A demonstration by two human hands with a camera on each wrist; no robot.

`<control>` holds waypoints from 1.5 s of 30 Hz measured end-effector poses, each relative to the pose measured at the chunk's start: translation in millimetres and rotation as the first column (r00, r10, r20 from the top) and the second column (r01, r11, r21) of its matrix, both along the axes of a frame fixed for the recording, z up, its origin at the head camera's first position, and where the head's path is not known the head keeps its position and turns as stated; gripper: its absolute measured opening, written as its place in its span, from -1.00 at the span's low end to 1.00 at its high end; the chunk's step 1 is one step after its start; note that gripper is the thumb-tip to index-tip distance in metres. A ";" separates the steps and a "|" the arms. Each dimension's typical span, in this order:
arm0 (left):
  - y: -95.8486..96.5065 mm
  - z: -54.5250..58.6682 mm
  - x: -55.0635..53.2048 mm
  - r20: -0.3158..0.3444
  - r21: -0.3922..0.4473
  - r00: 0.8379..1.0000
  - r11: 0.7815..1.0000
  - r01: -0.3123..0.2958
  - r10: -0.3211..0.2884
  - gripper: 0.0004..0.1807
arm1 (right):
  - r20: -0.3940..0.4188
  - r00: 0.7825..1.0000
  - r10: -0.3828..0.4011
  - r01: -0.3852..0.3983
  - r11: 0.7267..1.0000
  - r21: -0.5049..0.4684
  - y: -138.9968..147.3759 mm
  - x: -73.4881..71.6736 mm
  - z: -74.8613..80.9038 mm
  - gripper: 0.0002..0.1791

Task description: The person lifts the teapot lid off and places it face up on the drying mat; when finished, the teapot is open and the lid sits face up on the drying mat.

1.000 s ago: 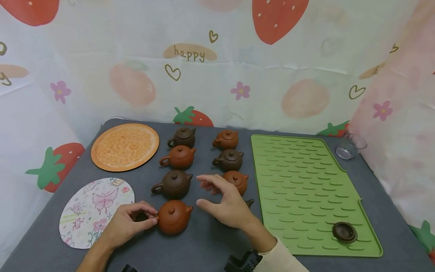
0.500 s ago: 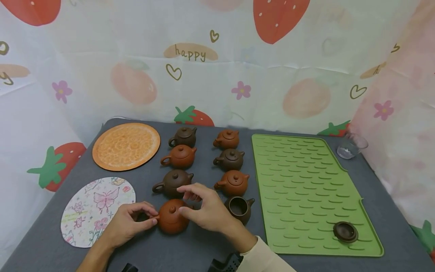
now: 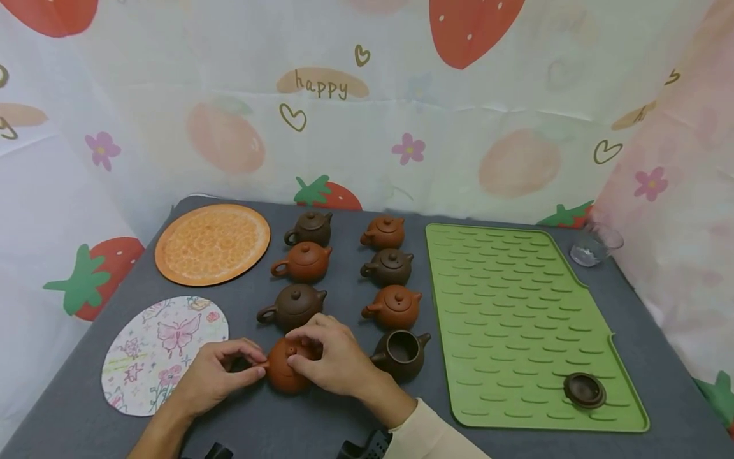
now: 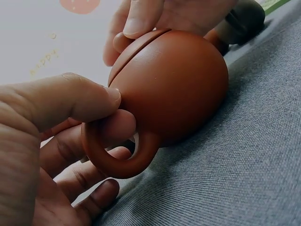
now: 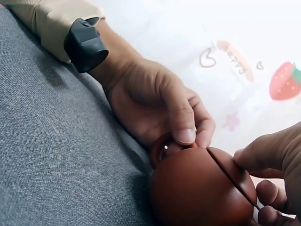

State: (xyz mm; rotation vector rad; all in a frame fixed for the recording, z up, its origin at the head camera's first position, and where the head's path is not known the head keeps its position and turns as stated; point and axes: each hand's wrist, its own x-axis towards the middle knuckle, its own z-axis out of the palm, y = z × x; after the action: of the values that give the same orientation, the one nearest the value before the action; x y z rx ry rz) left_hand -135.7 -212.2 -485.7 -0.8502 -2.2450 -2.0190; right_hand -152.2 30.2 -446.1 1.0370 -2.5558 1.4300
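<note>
Beside the round drawing mat, my left hand (image 3: 209,376) pinches the handle (image 4: 123,167) of a reddish-brown clay teapot (image 3: 282,375) between thumb and index finger. The teapot stands upright on the grey cloth. My right hand (image 3: 338,360) reaches over it from the right, thumb and fingers curled around the knob (image 4: 121,42) of its lid (image 4: 134,52). The lid sits in the teapot's mouth, a thin dark seam showing round it. In the right wrist view, the right fingers overlap the lid's far side. Just behind stands a dark brown teapot (image 3: 294,308).
More dark and reddish teapots, such as this reddish one (image 3: 395,307), stand in two columns. A lidless dark teapot (image 3: 408,370) is right of my right hand. Its green neighbour, a ridged mat (image 3: 516,319), bears a dark lid (image 3: 585,390). A glass cup (image 3: 593,245) and orange round mat (image 3: 212,245) lie farther back.
My right hand has moved left and down from beside the front teapot onto its lid knob, uncovering the lidless dark teapot. The left hand keeps its pinch on the handle.
</note>
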 end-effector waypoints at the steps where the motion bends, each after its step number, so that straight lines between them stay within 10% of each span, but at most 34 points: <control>1: 0.0 0.5 0.1 -0.002 0.000 1.000 1.000 0.000 0.000 -0.74 | -0.008 1.000 0.004 -0.004 1.000 -0.001 -0.4 0.4 0.3 -0.75; 17: 0.2 0.0 -0.3 -0.009 -0.020 1.000 1.000 -0.015 0.015 -0.79 | -0.068 0.996 0.056 -0.064 0.991 -0.121 5.2 -4.7 1.2 -0.88; 28: -1.0 -1.8 2.4 -0.005 -0.028 1.000 0.999 -0.021 0.021 -0.79 | 0.200 0.974 0.103 -0.042 0.957 -0.286 10.4 0.4 15.7 -0.90; 36: 0.1 1.4 0.0 0.012 -0.044 0.999 0.999 -0.029 0.029 -0.81 | 0.406 0.883 0.237 0.024 0.841 -0.541 12.5 -5.2 14.2 -0.89; 45: 0.5 1.5 0.8 0.007 -0.052 0.999 0.998 -0.043 0.044 -0.80 | 0.492 0.694 0.525 0.072 0.630 -0.773 16.7 -3.6 23.4 -0.64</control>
State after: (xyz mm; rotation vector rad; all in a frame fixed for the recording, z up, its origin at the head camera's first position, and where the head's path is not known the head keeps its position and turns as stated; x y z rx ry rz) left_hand -134.9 -211.7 -484.3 -0.7904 -2.3086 -1.9585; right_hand -155.7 46.9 -422.7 0.7780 -1.6518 3.0712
